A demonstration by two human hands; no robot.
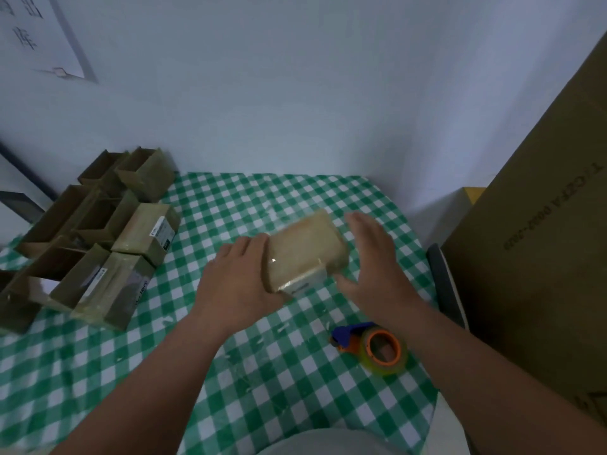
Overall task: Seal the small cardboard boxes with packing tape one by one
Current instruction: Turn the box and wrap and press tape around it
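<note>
Left hand: the left hand (pixel 241 279) lay against the near-left side of the small tan cardboard box wrapped in glossy clear tape (pixel 305 251); its fingers curled round that edge, apparently to steady the box
Right hand: the right hand (pixel 369 257) stood just right of the box with fingers straight and thumb near the box's near corner; blur hid whether it touched, but it looked placed to smooth tape or turn the box
Hands together: set apart, one on each side of the box
Box in hand: tilted, at the middle of the green-and-white checked tablecloth (pixel 230 372), its top shining with tape, so this one seemed close to sealed
Tape tool: the roll of clear tape on an orange-and-blue dispenser (pixel 377 348) lay on the cloth nearer the person, right of centre, free of both hands and within easy reach
Other boxes: a cluster of small brown cardboard boxes (pixel 92 234) sat at the far left, several open-topped and likely waiting, a few taped and labelled
Right edge: a large brown carton (pixel 542 257) stood beside the table
</note>
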